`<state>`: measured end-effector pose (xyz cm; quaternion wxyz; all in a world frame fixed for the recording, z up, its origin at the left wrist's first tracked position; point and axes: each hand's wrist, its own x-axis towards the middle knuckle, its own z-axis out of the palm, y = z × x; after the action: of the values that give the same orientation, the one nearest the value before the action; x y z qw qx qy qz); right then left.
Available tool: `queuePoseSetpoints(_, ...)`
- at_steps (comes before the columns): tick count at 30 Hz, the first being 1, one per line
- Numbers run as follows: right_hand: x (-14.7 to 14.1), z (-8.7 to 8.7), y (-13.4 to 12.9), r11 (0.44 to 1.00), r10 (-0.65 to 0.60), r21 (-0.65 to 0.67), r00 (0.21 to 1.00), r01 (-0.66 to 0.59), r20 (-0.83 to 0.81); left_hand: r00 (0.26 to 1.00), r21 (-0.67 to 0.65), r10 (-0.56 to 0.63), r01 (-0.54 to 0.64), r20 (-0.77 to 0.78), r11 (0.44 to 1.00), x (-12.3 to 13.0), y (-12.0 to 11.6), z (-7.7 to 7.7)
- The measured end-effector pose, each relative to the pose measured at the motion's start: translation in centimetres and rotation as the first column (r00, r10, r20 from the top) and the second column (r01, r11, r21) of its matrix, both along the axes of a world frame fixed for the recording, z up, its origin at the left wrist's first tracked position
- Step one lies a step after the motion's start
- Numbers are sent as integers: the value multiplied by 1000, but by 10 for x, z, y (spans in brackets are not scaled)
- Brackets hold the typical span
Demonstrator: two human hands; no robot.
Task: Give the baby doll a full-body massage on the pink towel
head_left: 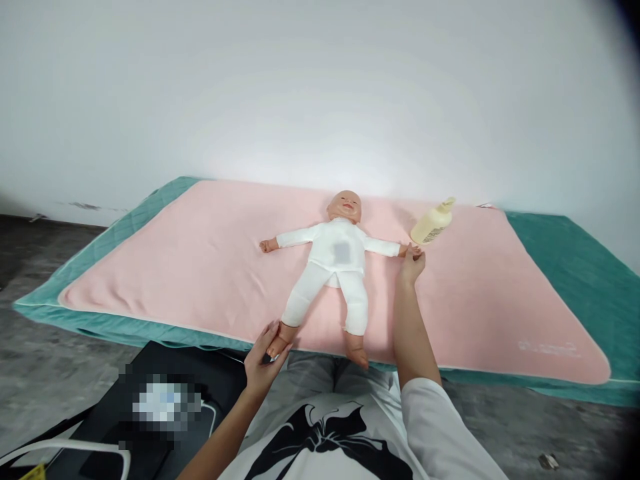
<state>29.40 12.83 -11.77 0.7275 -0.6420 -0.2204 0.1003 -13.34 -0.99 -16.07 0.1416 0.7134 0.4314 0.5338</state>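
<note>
A baby doll (327, 297) in a white top and trousers lies on its back, head toward the wall, arms spread and bare feet toward me. My left hand (265, 357) is wrapped round the doll's foot on the left, at the mattress's near edge. At the doll's hand on the right, my right hand (413, 263) grips with fingers closed. Just beyond it a pale yellow pump bottle (433, 223) stands tilted-looking on the pink mat (475, 293).
The mat covers a green mattress (565, 253) against a white wall (300, 87). Left of my legs is a black surface (215, 380) with a blurred-out item and a white cable. A white curved frame (75, 445) is at lower left. Grey floor (40, 360) shows around.
</note>
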Motion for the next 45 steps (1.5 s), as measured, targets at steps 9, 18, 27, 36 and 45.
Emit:
queuePoseSetpoints(9, -2, -1, 1, 989, 33, 150, 992, -14, -119, 981, -102, 17, 4, 196, 995, 4, -5, 15)
queuePoseSetpoints(18, -24, 23, -4, 984, 38, 169, 993, -56, 108, 952, -18, 16, -11, 306, 1000, 23, 11, 52)
queuePoseSetpoints(27, -58, 12, -12, 941, 100, 194, 776, -277, 623, 935, -74, 88, -66, 344, 995, 66, 36, 87)
queuePoseSetpoints(36, -78, 17, -15, 899, 258, -32, 470, -436, 844, 971, -69, 41, -25, 235, 997, 92, 59, 121)
queuePoseSetpoints(45, -75, 17, -15, 878, 348, -132, 426, -460, 835, 983, -61, 3, 8, 184, 998, 110, 74, 123)
